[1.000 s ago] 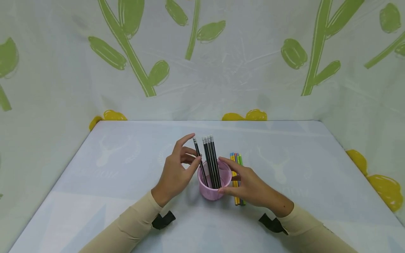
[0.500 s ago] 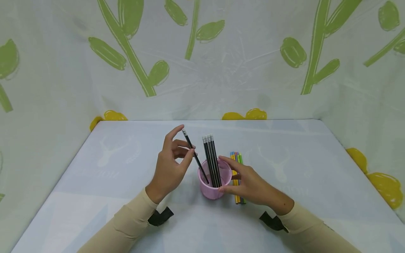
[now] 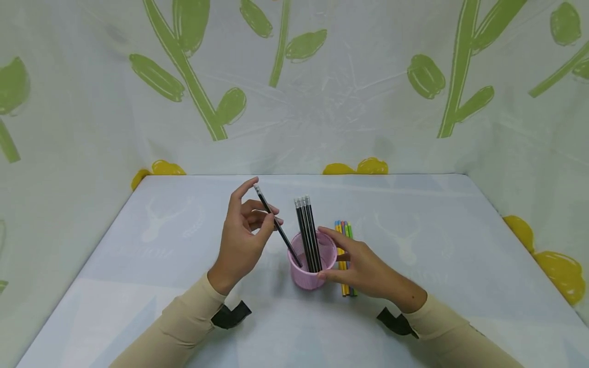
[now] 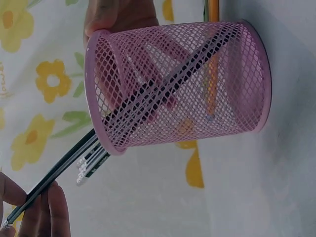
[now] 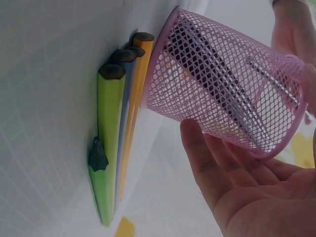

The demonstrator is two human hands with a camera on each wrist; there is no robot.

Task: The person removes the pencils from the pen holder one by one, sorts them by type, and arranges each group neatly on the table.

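Observation:
A pink mesh pen cup [image 3: 306,281] stands upright on the table. Several black pencils [image 3: 309,232] lean together inside it, their eraser ends up. My left hand [image 3: 239,243] pinches another black pencil [image 3: 286,241] between thumb and fingers, index fingertip at its eraser end. That pencil slants left over the rim, and its lower end is still within the cup, as the left wrist view also shows. On the cup's other side, my right hand [image 3: 365,271] holds the rim, thumb at the front and index finger behind. In the right wrist view its fingers [image 5: 197,158] lie along the mesh wall.
Several coloured pencils [image 5: 111,108], green, blue and yellow-orange among them, lie side by side on the table just right of the cup, partly under my right hand. The pale tabletop [image 3: 152,286] meets leaf-patterned cloth walls [image 3: 349,112] at the back and sides.
My left hand has moved left and slightly away from me, tilting its pencil further left over the rim. The right hand and the cup have stayed in place.

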